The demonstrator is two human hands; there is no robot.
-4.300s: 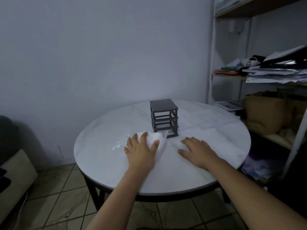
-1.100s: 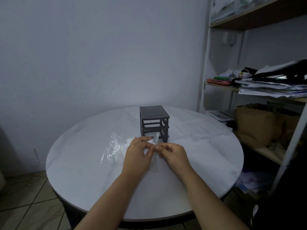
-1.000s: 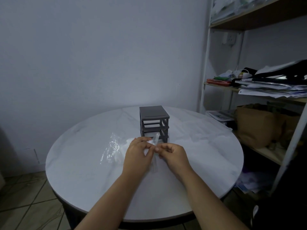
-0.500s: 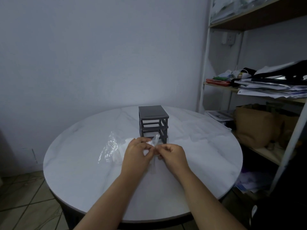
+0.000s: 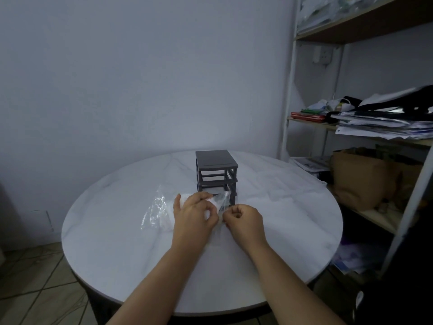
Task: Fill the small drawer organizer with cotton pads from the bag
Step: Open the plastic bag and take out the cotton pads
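Observation:
A clear plastic bag with white cotton pads inside lies on the round white marble table. My left hand and my right hand both pinch the bag's open end, just in front of the small dark grey drawer organizer. The organizer stands upright at the table's middle, its frame showing open slots. The pads are partly hidden behind my left hand.
A white metal shelf unit stands to the right, holding stacked papers and a brown paper bag. A plain wall runs behind the table. Tiled floor shows at lower left.
Both hands have lifted from resting flat on the table onto the bag's end. Over the last second they stay pinched there, pulling slightly apart.

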